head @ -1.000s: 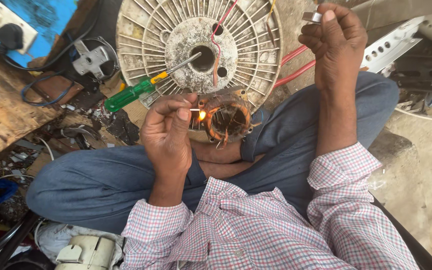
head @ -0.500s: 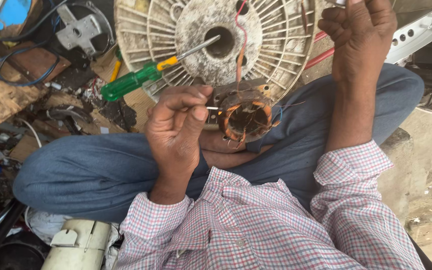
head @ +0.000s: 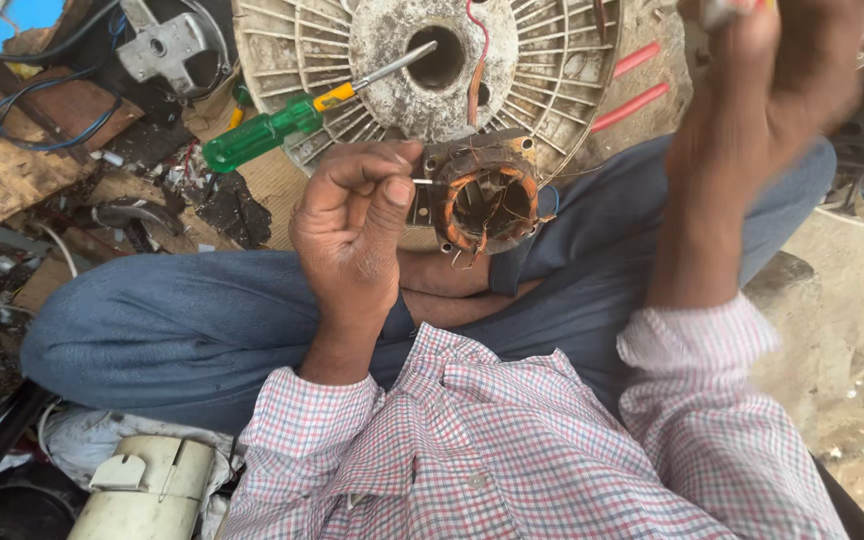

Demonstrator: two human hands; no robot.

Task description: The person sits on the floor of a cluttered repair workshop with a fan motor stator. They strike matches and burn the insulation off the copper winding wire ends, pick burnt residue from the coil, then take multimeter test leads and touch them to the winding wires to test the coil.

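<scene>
Fingers [head: 392, 195] of the left hand [head: 352, 235] pinch a thin stick [head: 422, 182] — lying level, tip pointing right at the copper-wound stator [head: 487, 205].

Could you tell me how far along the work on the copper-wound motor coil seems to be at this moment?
Already done: the copper-wound coil sits on the person's lap, apart from the white slotted disc. In hand: the left hand pinches a thin stick against the coil's rim, while the right hand is raised clear. Left: the green screwdriver lies unused, and the coil's loose wire ends still hang free.
</scene>
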